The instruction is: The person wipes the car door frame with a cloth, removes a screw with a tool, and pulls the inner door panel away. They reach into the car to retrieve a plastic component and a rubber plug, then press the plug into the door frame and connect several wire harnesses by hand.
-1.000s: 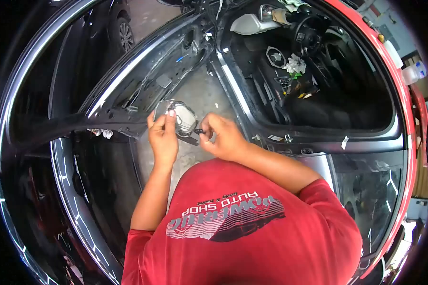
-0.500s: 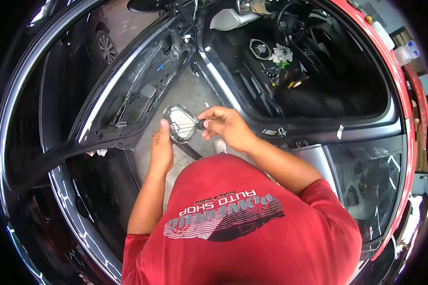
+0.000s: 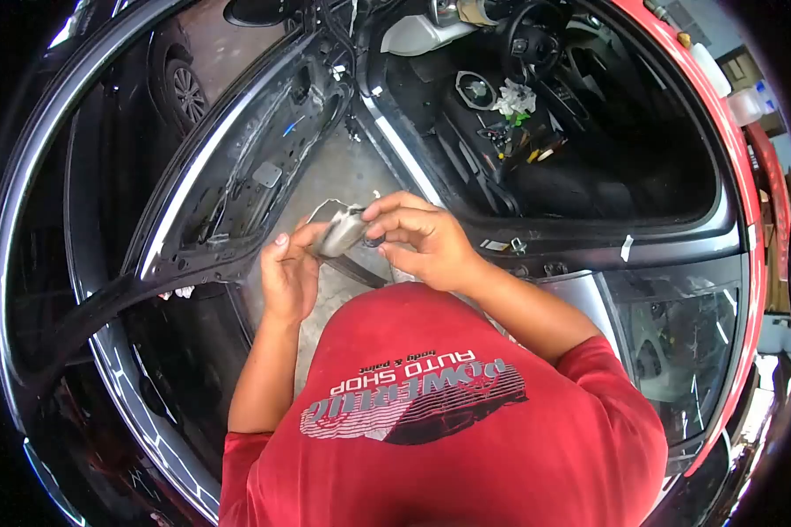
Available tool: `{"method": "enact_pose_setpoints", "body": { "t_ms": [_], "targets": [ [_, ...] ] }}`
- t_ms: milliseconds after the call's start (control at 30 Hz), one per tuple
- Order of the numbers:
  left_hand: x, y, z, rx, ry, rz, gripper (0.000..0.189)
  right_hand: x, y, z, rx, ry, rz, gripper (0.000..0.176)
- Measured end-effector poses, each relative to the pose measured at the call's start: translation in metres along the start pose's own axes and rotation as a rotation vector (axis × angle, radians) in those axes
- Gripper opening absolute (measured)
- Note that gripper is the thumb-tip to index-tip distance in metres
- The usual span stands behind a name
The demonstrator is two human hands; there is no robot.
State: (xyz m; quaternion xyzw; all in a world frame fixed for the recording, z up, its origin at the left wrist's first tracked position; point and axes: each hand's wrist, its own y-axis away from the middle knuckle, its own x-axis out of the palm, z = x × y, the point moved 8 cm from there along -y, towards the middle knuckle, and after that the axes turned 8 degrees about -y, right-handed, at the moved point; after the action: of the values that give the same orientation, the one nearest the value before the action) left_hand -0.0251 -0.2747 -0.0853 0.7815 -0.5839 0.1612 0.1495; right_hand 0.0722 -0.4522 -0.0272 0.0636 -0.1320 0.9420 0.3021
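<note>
Between my two hands, above the concrete floor, is a small rounded part (image 3: 343, 234) with a pale, shiny face and dark edge, tilted and slightly blurred. The fingers of my left hand (image 3: 292, 270) grip its left end, with the thumb raised apart from it. My right hand (image 3: 424, 241) holds the part's right side between thumb and fingers. A small dark piece shows by those right fingertips; its shape is mostly hidden.
An open car door with bare inner metal (image 3: 259, 176) stands to the left. Ahead right, the car seat (image 3: 492, 145) bears a speaker ring (image 3: 475, 90), crumpled plastic (image 3: 516, 99) and several tools. A blue pen-like item (image 3: 293, 126) lies on the door.
The part has turned from facing me to a tilted, more edge-on pose. My left thumb has lifted off it, and my right hand has shifted slightly.
</note>
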Motion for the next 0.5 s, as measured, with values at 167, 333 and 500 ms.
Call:
{"method": "enact_pose_setpoints", "body": {
  "t_ms": [167, 333, 500],
  "targets": [
    [0.023, -0.001, 0.005, -0.087, -0.363, 0.086, 0.038, 0.005, -0.005, 0.007, 0.036, 0.136, -0.011, 0.021],
    [0.033, -0.005, 0.024, 0.004, -0.335, 0.051, 0.029, -0.002, -0.007, 0.007, 0.028, 0.218, -0.120, 0.018],
    [0.035, -0.005, 0.022, -0.029, -0.359, -0.006, 0.020, -0.003, -0.009, 0.022, 0.071, 0.358, -0.099, 0.019]
  ]
}}
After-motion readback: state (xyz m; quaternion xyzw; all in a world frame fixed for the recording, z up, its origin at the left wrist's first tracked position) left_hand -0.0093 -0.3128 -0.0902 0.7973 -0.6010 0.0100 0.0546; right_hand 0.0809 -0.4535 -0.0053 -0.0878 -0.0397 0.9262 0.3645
